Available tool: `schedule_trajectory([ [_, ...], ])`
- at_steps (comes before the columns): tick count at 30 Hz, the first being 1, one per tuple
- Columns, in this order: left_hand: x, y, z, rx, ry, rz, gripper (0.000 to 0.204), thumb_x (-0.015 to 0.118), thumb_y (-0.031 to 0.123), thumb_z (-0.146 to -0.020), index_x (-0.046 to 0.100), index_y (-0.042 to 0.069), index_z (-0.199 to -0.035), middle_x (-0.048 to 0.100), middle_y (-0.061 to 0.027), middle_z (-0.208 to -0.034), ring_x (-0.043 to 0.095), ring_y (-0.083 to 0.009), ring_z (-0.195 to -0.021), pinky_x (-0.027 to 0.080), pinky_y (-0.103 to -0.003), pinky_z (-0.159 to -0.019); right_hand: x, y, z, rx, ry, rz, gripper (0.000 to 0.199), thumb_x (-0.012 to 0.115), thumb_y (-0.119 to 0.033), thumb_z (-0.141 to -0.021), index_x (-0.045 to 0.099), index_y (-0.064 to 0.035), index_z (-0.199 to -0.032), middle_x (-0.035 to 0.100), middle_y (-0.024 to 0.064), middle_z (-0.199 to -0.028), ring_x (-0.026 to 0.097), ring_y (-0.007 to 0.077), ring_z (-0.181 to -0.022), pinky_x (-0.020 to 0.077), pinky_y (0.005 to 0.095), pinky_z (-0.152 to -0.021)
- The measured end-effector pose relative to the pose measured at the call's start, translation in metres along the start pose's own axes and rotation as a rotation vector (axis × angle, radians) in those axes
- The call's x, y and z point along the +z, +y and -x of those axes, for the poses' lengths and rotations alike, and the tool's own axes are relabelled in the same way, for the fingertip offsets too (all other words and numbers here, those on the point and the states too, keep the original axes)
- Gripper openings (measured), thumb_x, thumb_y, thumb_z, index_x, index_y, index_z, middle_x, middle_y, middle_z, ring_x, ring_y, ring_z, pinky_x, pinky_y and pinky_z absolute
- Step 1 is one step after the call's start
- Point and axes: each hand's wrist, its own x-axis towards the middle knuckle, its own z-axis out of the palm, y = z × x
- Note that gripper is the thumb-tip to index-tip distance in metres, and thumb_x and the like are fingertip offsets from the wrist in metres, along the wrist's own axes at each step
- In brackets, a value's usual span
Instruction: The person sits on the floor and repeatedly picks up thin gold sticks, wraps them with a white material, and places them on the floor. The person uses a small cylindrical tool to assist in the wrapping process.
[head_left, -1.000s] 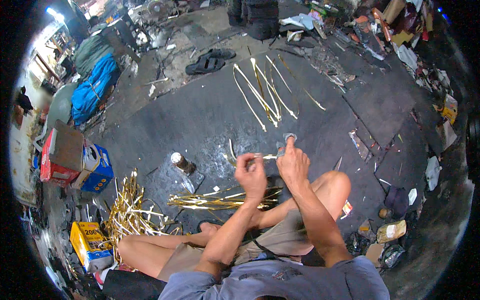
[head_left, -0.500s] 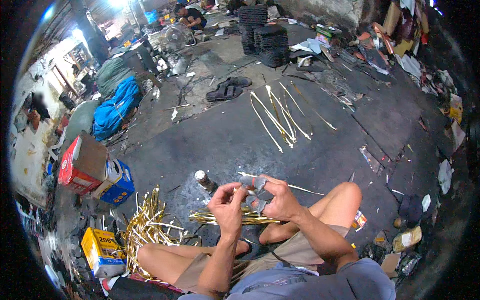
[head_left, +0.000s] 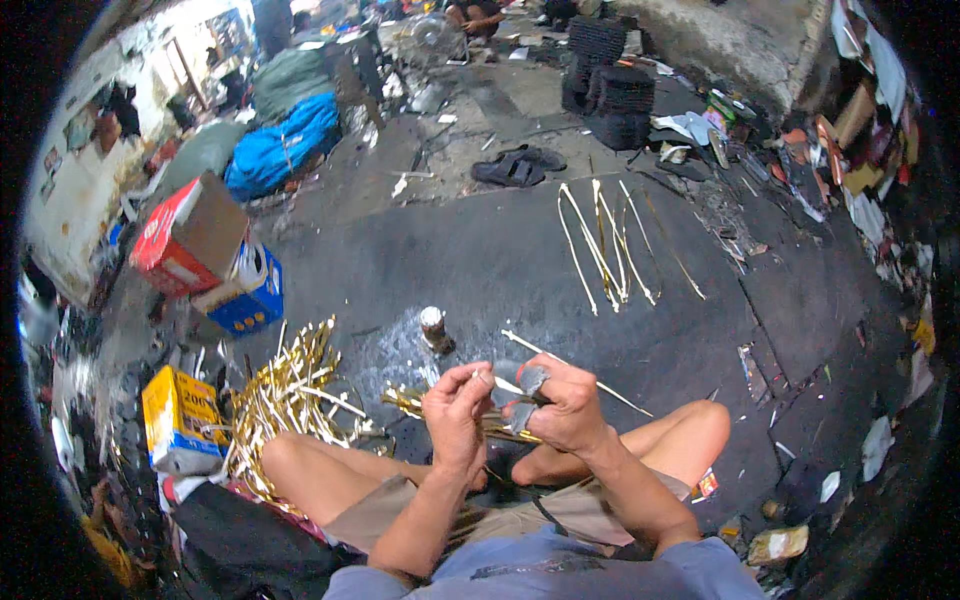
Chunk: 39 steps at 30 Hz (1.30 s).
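Observation:
I sit cross-legged on a dark floor. My left hand (head_left: pixel 457 405) and my right hand (head_left: pixel 560 400) are raised close together over my lap, and both pinch one thin pale yellow strip (head_left: pixel 560 362) that slants away to the right. Grey wraps cover two fingertips of my right hand. Beneath my hands lies a small bundle of golden strips (head_left: pixel 420 402). A bigger heap of golden strips (head_left: pixel 285 395) rests by my left knee. A small white-capped bottle (head_left: pixel 434 328) stands just beyond my hands.
Several long pale strips (head_left: pixel 605 245) lie spread on the floor farther out. Red (head_left: pixel 185 235), blue (head_left: pixel 250 300) and yellow (head_left: pixel 180 415) cartons sit to the left. A pair of dark sandals (head_left: pixel 518 165), stacked black crates (head_left: pixel 610 95), a blue bundle (head_left: pixel 285 140) and scattered litter ring the area.
My hands have drawn back from the floor toward my lap and lifted the strip with them. The view has tilted up, showing more of the far floor.

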Motion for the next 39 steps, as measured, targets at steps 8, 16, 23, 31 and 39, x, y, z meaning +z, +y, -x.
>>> schedule_trajectory([
  [8, -0.008, -0.007, 0.01, -0.044, -0.08, 0.278, 0.017, 0.073, 0.002, -0.089, 0.07, -0.002, -0.106, 0.07, -0.0052, -0.094, 0.06, -0.007, -0.072, 0.049, -0.021, -0.064, 0.0, -0.017, -0.005, -0.069, -0.04, 0.073, 0.03, 0.086, -0.016, -0.066, 0.068, 0.0004, -0.083, 0.066, 0.0133, -0.082, 0.065, 0.0273, -0.066, 0.0494, 0.0367, -0.054],
  [16, -0.026, 0.011, -0.001, 0.018, -0.104, 0.279, 0.007, 0.073, 0.004, -0.089, 0.07, 0.001, -0.095, 0.07, -0.0057, -0.086, 0.063, -0.0122, -0.071, 0.053, -0.026, -0.069, 0.008, -0.03, -0.007, -0.113, -0.101, 0.093, 0.028, 0.086, -0.014, -0.062, 0.065, -0.0009, -0.075, 0.06, 0.01, -0.07, 0.058, 0.0229, -0.056, 0.0439, 0.0333, -0.049],
  [23, -0.077, 0.046, -0.054, 0.131, 0.054, 0.214, 0.008, 0.07, 0.009, -0.092, 0.069, 0.001, -0.091, 0.067, -0.005, -0.079, 0.061, -0.0121, -0.068, 0.049, -0.025, -0.065, 0.005, -0.027, 0.03, 0.029, -0.169, 0.062, 0.026, 0.085, -0.011, -0.061, 0.067, -0.0021, -0.077, 0.063, 0.0092, -0.071, 0.063, 0.0226, -0.058, 0.0485, 0.0335, -0.05],
  [31, -0.189, 0.038, -0.156, 0.005, 0.5, 0.125, 0.017, 0.076, 0.015, -0.089, 0.066, 0.004, -0.082, 0.061, -0.0032, -0.066, 0.054, -0.0117, -0.05, 0.041, -0.021, -0.044, -0.027, -0.023, 0.105, 0.363, -0.243, 0.122, 0.017, 0.08, -0.007, -0.068, 0.072, -0.0026, -0.082, 0.066, 0.0092, -0.072, 0.063, 0.0225, -0.059, 0.0493, 0.0357, -0.055],
  [39, -0.238, -0.043, -0.188, 0.142, 1.113, -0.837, 0.025, 0.079, 0.015, -0.085, 0.063, -0.002, -0.088, 0.067, -0.0169, -0.089, 0.064, -0.0252, -0.076, 0.053, -0.035, -0.064, -0.04, 0.025, 0.174, 0.554, -0.276, 0.123, 0.013, 0.074, -0.002, -0.07, 0.067, -0.0001, -0.081, 0.065, 0.0138, -0.073, 0.063, 0.026, -0.063, 0.0487, 0.0357, -0.058],
])
